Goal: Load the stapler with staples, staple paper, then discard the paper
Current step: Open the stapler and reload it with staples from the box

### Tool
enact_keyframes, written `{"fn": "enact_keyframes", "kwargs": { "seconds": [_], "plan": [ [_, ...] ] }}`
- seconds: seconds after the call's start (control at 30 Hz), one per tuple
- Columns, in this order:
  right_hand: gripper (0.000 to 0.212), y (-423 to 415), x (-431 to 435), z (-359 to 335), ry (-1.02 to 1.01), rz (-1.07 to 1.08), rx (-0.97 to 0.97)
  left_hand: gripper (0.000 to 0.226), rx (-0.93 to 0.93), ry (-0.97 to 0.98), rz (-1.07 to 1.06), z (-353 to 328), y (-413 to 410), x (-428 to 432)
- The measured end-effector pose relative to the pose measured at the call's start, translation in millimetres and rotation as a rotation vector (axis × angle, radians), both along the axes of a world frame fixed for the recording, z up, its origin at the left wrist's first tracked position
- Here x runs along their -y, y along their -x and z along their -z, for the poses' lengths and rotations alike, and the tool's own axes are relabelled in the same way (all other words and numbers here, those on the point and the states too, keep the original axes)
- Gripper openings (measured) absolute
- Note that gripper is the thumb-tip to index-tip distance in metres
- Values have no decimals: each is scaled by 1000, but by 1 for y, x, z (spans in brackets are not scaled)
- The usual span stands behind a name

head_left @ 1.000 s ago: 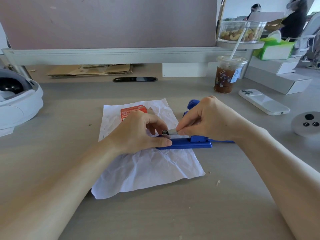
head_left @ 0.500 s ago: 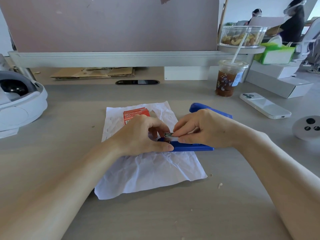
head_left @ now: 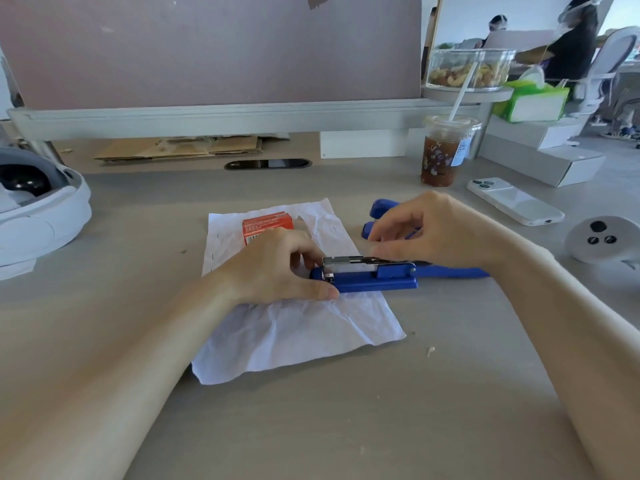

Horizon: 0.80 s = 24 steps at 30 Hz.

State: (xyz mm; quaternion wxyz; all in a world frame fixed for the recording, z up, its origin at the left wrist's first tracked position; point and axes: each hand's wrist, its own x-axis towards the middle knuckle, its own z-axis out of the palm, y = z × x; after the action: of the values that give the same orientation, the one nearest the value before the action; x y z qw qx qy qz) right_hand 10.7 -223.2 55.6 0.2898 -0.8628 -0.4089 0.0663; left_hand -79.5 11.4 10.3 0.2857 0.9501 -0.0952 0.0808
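A blue stapler (head_left: 375,281) lies opened flat on a crumpled white sheet of paper (head_left: 298,336). Its metal staple channel faces up, and the blue top arm is swung back to the right. My left hand (head_left: 277,270) grips the stapler's front end, thumb along the base. My right hand (head_left: 429,230) hovers over the rear of the channel with its fingertips touching the metal rail; whether it pinches staples is hidden. An orange staple box (head_left: 265,225) rests on the paper behind my left hand.
An iced drink cup with a straw (head_left: 446,157) and a white phone (head_left: 514,200) stand at the back right. A round grey device (head_left: 606,239) lies far right. A white headset (head_left: 34,206) sits at the left. Cardboard (head_left: 180,148) lies under the shelf.
My right hand has slid right along the staple channel, away from the front end. The metal channel shows uncovered now. My left hand has kept its hold.
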Motion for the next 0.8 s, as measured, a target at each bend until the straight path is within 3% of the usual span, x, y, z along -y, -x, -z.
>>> {"fn": "enact_keyframes", "kwargs": {
  "seconds": [0.27,0.4,0.57,0.8],
  "plan": [
    [22,8,76,12,272,236,109,31,-5,37,-23,0,3,-2],
    [19,10,100,25,163,352,138,27,-2,44,-15,0,3,0],
    [18,9,104,18,155,345,136,26,-1,45,-19,-2,3,3],
    [39,24,95,-15,-212,353,63,28,-21,67,-5,-2,0,1]
  ]
}}
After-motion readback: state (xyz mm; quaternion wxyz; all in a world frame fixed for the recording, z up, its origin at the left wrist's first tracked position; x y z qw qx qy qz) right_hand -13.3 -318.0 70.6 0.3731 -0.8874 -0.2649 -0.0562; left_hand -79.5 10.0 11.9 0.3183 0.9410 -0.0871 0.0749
